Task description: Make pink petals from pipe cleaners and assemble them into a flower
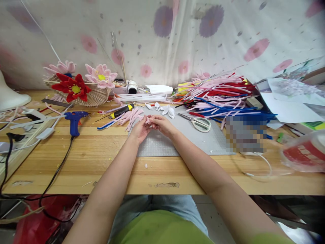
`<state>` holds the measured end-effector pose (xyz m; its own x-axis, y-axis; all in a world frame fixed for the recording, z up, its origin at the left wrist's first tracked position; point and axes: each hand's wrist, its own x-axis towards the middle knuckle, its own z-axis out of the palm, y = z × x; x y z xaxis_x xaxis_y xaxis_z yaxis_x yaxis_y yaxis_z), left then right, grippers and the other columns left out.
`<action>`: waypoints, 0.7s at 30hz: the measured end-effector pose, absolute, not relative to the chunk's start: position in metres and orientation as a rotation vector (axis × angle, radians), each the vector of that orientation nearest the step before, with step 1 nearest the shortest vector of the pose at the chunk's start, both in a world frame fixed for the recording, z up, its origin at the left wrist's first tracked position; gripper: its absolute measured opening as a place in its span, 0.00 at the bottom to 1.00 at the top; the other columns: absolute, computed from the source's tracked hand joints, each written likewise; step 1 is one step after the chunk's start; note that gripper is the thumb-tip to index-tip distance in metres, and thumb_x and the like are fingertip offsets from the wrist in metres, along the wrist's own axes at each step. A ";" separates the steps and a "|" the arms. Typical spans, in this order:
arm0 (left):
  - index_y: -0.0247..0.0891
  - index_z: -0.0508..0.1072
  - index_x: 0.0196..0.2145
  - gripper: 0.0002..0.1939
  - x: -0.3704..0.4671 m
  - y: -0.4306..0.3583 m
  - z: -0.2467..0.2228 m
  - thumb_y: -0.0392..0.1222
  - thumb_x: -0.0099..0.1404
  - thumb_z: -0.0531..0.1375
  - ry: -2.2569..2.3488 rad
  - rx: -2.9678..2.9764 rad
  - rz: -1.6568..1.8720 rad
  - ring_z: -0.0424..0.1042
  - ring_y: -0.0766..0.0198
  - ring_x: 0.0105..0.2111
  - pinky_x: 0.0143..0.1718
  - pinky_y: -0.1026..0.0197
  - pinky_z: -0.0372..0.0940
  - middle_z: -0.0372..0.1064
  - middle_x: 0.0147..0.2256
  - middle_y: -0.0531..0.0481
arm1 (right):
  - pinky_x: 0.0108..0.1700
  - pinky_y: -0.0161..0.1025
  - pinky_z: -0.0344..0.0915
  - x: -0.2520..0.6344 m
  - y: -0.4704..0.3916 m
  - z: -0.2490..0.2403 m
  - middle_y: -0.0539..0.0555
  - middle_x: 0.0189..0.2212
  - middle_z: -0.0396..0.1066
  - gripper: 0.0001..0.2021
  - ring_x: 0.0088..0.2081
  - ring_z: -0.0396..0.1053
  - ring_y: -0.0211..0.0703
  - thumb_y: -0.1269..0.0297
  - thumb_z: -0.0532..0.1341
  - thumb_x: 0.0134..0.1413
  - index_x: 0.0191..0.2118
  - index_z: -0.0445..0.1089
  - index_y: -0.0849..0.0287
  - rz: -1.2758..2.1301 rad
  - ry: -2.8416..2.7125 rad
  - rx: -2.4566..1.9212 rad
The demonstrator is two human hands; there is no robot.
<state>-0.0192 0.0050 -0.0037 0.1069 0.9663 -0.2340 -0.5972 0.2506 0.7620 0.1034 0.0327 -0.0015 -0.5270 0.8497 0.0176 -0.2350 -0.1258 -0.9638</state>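
Above the grey cutting mat (162, 145), my left hand (140, 130) and my right hand (162, 124) meet with fingertips pinched together. Between them shows a bit of pale pink pipe cleaner, mostly covered by the fingers. A bunch of short pink pipe cleaner pieces (130, 117) lies just beyond my left hand. Several white petal-shaped pieces (167, 110) rest on the mat behind my right hand. Scissors with pale green handles (201, 124) lie to the right of my hands, blades toward the left.
A blue glue gun (74, 122) stands at left, near a power strip (25, 135). Finished fuzzy flowers (73, 88) sit in a woven fan-shaped holder behind. Piled pipe cleaners (220, 88), papers (286, 101) and a plastic cup (304, 152) occupy the right. A yellow-black cutter (123, 110) lies mid-left.
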 end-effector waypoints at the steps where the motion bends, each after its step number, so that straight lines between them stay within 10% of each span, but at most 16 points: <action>1: 0.36 0.70 0.35 0.15 -0.020 0.004 -0.001 0.51 0.59 0.56 0.845 0.541 1.231 0.69 0.67 0.26 0.32 0.62 0.65 0.69 0.26 0.50 | 0.18 0.28 0.45 0.106 0.035 -0.002 0.44 0.13 0.57 0.10 0.16 0.52 0.27 0.61 0.60 0.40 0.20 0.61 0.61 1.765 -1.318 -0.749; 14: 0.34 0.69 0.28 0.23 -0.057 0.002 0.014 0.59 0.46 0.62 1.323 0.950 1.085 0.71 0.63 0.26 0.26 0.62 0.65 0.69 0.28 0.48 | 0.19 0.29 0.37 0.137 0.052 0.002 0.42 0.11 0.42 0.06 0.16 0.39 0.27 0.71 0.53 0.33 0.15 0.53 0.60 1.705 -1.408 -0.874; 21: 0.34 0.69 0.25 0.18 -0.034 -0.003 0.008 0.53 0.44 0.65 1.235 1.169 1.044 0.68 0.66 0.22 0.27 0.62 0.63 0.68 0.20 0.52 | 0.18 0.29 0.42 0.129 0.049 -0.002 0.44 0.15 0.53 0.13 0.16 0.48 0.28 0.54 0.60 0.43 0.25 0.60 0.59 1.565 -1.384 -0.948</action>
